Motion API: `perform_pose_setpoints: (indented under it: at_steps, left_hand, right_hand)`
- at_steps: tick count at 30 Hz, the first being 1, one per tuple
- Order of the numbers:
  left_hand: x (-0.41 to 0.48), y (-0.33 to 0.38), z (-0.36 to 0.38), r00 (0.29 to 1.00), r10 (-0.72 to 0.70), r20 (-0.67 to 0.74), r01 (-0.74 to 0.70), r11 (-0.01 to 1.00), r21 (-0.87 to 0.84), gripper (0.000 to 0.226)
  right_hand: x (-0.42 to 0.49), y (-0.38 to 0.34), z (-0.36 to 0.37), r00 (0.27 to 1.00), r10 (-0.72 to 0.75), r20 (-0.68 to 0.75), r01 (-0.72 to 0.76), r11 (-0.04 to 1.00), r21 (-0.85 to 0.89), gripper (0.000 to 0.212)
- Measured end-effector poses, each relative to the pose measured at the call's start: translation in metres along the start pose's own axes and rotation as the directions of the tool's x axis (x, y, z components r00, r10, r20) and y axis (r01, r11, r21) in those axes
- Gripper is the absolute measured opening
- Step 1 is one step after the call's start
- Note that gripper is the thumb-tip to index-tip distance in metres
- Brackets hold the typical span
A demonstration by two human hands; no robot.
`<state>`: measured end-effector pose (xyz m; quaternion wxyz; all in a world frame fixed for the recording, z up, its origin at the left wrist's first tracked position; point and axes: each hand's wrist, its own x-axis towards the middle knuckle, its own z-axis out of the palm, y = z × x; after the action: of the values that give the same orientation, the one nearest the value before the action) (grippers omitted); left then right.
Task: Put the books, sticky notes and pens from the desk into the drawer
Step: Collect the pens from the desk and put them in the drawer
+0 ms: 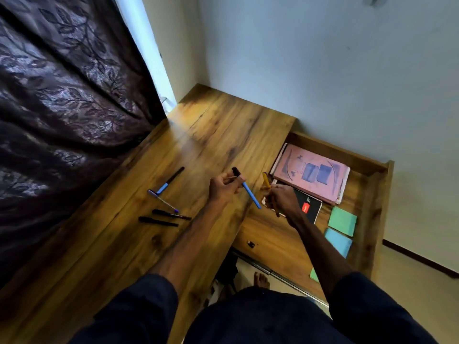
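My left hand [223, 188] hovers over the wooden desk [211, 135], gripping a blue pen with a black cap [250, 194]. My right hand [282, 198] is over the open drawer [367, 194] and holds a yellow pen [267, 181]. Several pens lie on the desk to the left: a blue and black one [170, 181], a clear purple one [162, 201] and two black ones [171, 214] [157, 221]. In the drawer lie a pink book [310, 173], a black notebook [309, 208], a green sticky pad [342, 220] and a blue sticky pad [339, 242].
A dark patterned curtain [64, 108] hangs against the desk's left side. A pale wall [323, 70] stands behind the desk and drawer. Another green pad corner [314, 275] shows by my right arm. A bare foot [260, 280] stands on the floor below the drawer.
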<state>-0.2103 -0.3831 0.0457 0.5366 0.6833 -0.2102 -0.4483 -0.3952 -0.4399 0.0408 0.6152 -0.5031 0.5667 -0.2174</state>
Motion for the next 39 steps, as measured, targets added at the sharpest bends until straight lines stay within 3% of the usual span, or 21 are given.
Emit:
perform_pose_setpoints:
  at_steps: [2, 6, 10, 14, 17, 25, 30, 33, 36, 39]
  left_hand:
    - [-0.003, -0.013, 0.020, 0.997, -0.052, 0.056, 0.049, 0.997, 0.065, 0.035]
    - [-0.015, -0.046, 0.052, 0.985, -0.166, 0.054, 0.158, 0.979, 0.125, 0.045]
    - [-0.032, -0.069, 0.071, 0.971, -0.238, 0.035, 0.234, 0.967, 0.104, 0.047]
    - [-0.043, -0.087, 0.081, 0.935, -0.352, 0.028, 0.353, 0.936, -0.009, 0.047]
    - [-0.050, -0.095, 0.086, 0.924, -0.382, 0.027, 0.383, 0.924, -0.016, 0.037]
    - [-0.055, -0.107, 0.094, 0.905, -0.425, -0.019, 0.425, 0.905, -0.001, 0.046]
    - [-0.054, -0.109, 0.094, 0.889, -0.457, -0.034, 0.458, 0.889, 0.004, 0.038]
    - [-0.052, -0.113, 0.090, 0.871, -0.487, -0.069, 0.492, 0.867, 0.079, 0.025]
    - [-0.052, -0.116, 0.083, 0.886, -0.442, -0.141, 0.464, 0.841, 0.278, 0.006]
    - [-0.053, -0.119, 0.076, 0.901, -0.411, -0.142, 0.432, 0.815, 0.386, 0.011]
  right_hand:
    - [-0.003, 0.005, -0.014, 0.998, 0.041, 0.042, -0.042, 0.999, 0.018, 0.017]
    - [-0.005, 0.029, -0.031, 0.995, -0.019, 0.096, 0.032, 0.991, -0.133, 0.012]
    - [-0.003, 0.054, -0.042, 0.985, -0.123, 0.119, 0.151, 0.952, -0.267, 0.016]
    - [-0.003, 0.072, -0.053, 0.981, -0.116, 0.153, 0.165, 0.916, -0.366, 0.010]
    - [-0.007, 0.081, -0.060, 0.977, -0.118, 0.175, 0.183, 0.889, -0.420, 0.009]
    - [-0.017, 0.089, -0.069, 0.979, -0.115, 0.167, 0.185, 0.845, -0.502, 0.014]
    - [-0.017, 0.098, -0.067, 0.981, -0.094, 0.168, 0.168, 0.844, -0.510, 0.017]
    - [-0.009, 0.116, -0.064, 0.988, -0.044, 0.149, 0.122, 0.809, -0.575, 0.020]
    - [0.002, 0.136, -0.058, 0.996, -0.012, 0.085, 0.067, 0.727, -0.683, 0.022]
    - [0.012, 0.153, -0.044, 0.996, 0.008, 0.089, 0.061, 0.674, -0.736, 0.021]
